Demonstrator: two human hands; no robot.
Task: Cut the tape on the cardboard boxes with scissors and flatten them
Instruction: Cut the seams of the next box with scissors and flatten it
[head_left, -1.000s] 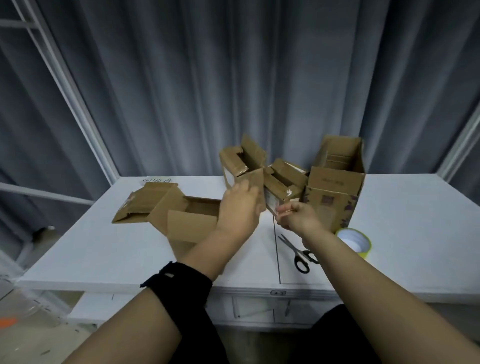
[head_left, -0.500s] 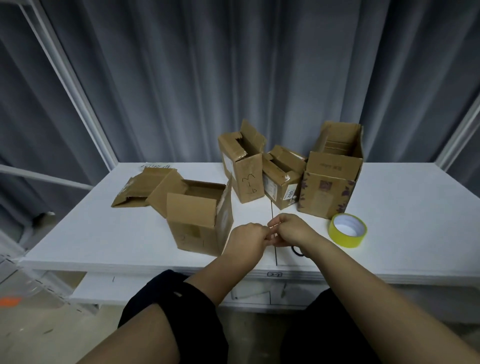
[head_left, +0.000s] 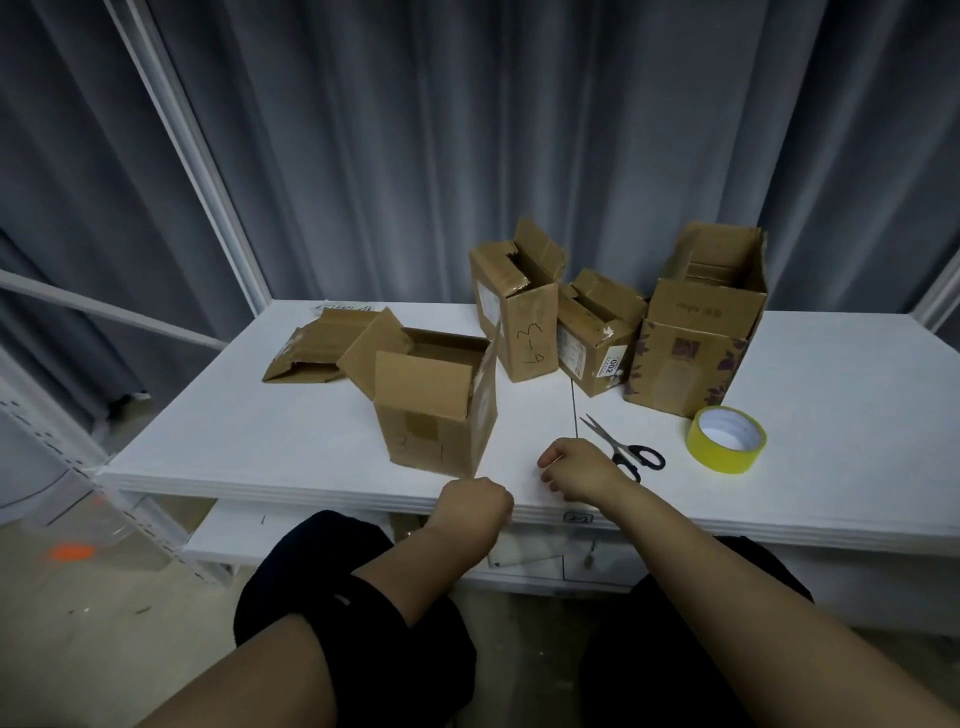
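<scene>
With the left hand (head_left: 475, 506) and right hand (head_left: 576, 467) curled at the table (head_left: 260, 441) edge, pinching something or not I cannot tell, the right hand should lift the scissors (head_left: 615, 444) just beside it by the handles, blades away.

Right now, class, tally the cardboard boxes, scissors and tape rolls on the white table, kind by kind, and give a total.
Upright cardboard boxes: 4
Collapsed cardboard box: 1
Scissors: 1
Yellow tape roll: 1
Total: 7
</scene>
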